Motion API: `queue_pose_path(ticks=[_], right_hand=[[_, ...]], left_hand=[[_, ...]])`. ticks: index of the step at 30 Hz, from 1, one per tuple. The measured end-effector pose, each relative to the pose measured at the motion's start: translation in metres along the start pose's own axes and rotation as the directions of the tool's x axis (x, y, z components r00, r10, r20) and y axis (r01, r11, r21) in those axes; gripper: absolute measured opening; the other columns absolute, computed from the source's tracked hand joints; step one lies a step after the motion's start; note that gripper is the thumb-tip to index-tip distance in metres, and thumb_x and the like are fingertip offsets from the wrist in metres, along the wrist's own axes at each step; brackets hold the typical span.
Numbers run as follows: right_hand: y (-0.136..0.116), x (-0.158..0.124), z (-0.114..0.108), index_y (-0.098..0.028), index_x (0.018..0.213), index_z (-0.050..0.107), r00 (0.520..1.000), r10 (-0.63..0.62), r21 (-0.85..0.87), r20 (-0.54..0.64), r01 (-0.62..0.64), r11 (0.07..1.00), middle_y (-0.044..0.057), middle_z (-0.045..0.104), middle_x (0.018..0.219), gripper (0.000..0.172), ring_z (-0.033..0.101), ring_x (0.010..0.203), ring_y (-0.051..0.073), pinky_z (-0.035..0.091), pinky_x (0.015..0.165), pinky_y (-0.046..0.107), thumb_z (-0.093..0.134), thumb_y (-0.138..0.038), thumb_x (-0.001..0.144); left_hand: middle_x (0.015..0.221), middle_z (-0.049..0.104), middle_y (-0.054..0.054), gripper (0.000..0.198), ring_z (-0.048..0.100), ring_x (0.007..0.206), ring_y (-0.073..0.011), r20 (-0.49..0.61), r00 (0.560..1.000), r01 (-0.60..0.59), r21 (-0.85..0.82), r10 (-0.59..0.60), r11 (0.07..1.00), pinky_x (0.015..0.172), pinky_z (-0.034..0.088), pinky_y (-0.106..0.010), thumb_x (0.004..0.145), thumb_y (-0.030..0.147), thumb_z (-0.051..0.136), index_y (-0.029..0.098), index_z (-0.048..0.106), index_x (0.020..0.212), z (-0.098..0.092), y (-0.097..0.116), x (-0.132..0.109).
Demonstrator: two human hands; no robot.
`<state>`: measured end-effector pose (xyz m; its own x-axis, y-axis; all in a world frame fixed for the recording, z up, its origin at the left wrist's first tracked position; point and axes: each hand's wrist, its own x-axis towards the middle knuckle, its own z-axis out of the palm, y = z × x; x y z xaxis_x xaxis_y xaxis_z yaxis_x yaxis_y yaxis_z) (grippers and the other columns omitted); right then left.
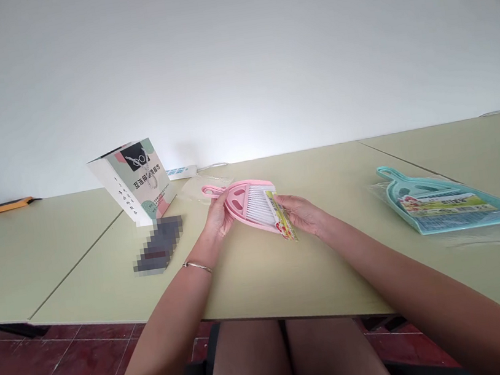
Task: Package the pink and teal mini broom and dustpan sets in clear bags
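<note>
Over the middle of the table, my left hand (pixel 219 218) is closed on a pink dustpan (pixel 236 197) near its looped handle. A pink hand brush with white bristles (pixel 258 206) lies nested in the pan. My right hand (pixel 301 212) pinches a printed cardboard label (pixel 283 219) at the pan's wide end, and the label covers part of the bristles. Its fingertips are partly hidden behind the label. Away to the right lies a teal dustpan set (pixel 457 202) in clear plastic wrapping, with a similar printed label across it.
On the left stands a printed paper bag (pixel 139 178), with a pixelated dark object (pixel 159 245) before it. A clear plastic wrapper (pixel 206 186) and a white power strip (pixel 181 172) lie behind the pink pan. An orange object with a black strap (pixel 10 205) sits far left.
</note>
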<state>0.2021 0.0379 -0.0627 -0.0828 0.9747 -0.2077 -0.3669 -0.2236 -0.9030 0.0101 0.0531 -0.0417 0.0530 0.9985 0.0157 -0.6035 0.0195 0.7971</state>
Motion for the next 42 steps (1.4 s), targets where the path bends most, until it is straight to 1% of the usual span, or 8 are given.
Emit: queue_pose_path(ticks=[6,9,12,16,26,30,35,42], right_hand=[[-0.013,0.013,-0.035,-0.023,0.108,0.047,0.827,-0.416,-0.392,-0.379,0.263,0.881,0.01,0.057,0.113,0.055,0.056,0.106,0.026,0.051,0.086,0.044,0.076,-0.03,0.062],[-0.016,0.002,-0.026,-0.022,0.116,0.048,0.618,-0.77,-0.715,-0.156,0.467,0.52,0.012,0.046,0.125,0.054,0.044,0.12,0.028,0.037,0.101,0.05,0.067,-0.043,0.07],[-0.015,-0.017,0.003,-0.026,0.109,0.059,0.619,-0.739,-0.741,0.266,0.621,0.254,0.009,0.048,0.114,0.039,0.046,0.114,0.026,0.037,0.1,0.048,0.062,-0.047,0.076],[-0.015,-0.033,0.028,-0.028,0.106,0.063,0.616,-0.638,-0.71,0.462,0.688,0.15,0.008,0.047,0.105,0.033,0.046,0.109,0.027,0.039,0.095,0.047,0.064,-0.042,0.076],[-0.036,-0.041,0.024,-0.022,0.094,0.057,0.379,-0.878,-0.722,0.293,0.689,0.057,0.008,0.049,0.089,0.015,0.051,0.087,0.023,0.048,0.078,0.04,0.05,-0.032,0.085],[-0.042,-0.03,0.002,-0.022,0.093,0.055,0.252,-0.943,-0.802,0.215,0.597,-0.023,0.009,0.049,0.092,0.013,0.051,0.087,0.023,0.049,0.074,0.039,0.053,-0.03,0.084],[-0.02,-0.014,-0.002,-0.02,0.089,0.061,0.474,-0.6,-0.733,0.644,0.607,-0.307,0.012,0.055,0.104,0.019,0.054,0.094,0.025,0.047,0.079,0.041,0.044,-0.013,0.086],[0.001,-0.008,0.005,-0.021,0.087,0.064,0.624,-0.28,-0.683,0.729,0.682,-0.261,0.009,0.06,0.105,0.036,0.056,0.092,0.024,0.042,0.082,0.041,0.041,0.004,0.077]], left_hand=[[0.098,0.065,-0.002,0.028,0.063,0.088,-0.0138,-0.124,0.983,-0.142,-0.057,0.134,0.988,0.072,0.053,-0.026,0.08,0.02,0.057,0.023,0.051,0.108,0.0,0.019,-0.008],[0.107,0.063,-0.003,0.032,0.061,0.098,-0.017,0.001,0.991,-0.134,0.007,0.134,0.991,0.075,0.054,-0.03,0.078,0.022,0.061,0.025,0.052,0.109,0.005,0.021,-0.016],[0.116,0.061,-0.005,0.036,0.058,0.108,-0.0211,0.212,0.971,-0.133,0.085,0.112,0.987,0.08,0.053,-0.033,0.074,0.026,0.067,0.023,0.055,0.108,0.015,0.019,-0.029],[0.131,0.053,-0.006,0.041,0.05,0.119,-0.0257,0.418,0.907,-0.153,0.211,0.053,0.965,0.086,0.051,-0.036,0.067,0.032,0.075,0.022,0.059,0.102,0.025,0.021,-0.043],[0.111,0.063,-0.008,0.037,0.047,0.123,-0.0271,0.296,0.798,-0.602,0.408,0.524,0.686,0.101,0.037,-0.04,0.066,0.04,0.075,0.019,0.06,0.092,0.028,0.027,-0.04],[0.108,0.057,-0.006,0.035,0.049,0.116,-0.0211,0.09,0.595,-0.671,0.603,0.799,0.432,0.094,0.041,-0.036,0.073,0.042,0.068,0.022,0.05,0.094,0.001,0.044,-0.029],[0.091,0.049,-0.001,0.035,0.051,0.094,-0.0182,0.223,0.581,-0.469,0.878,0.783,0.098,0.089,0.041,-0.036,0.065,0.028,0.075,0.02,0.046,0.081,-0.019,0.04,-0.018],[0.085,0.044,-0.002,0.022,0.048,0.085,-0.0182,0.234,0.777,-0.267,0.963,0.584,-0.031,0.081,0.042,-0.033,0.07,0.019,0.067,0.02,0.045,0.072,-0.035,0.023,-0.011]])
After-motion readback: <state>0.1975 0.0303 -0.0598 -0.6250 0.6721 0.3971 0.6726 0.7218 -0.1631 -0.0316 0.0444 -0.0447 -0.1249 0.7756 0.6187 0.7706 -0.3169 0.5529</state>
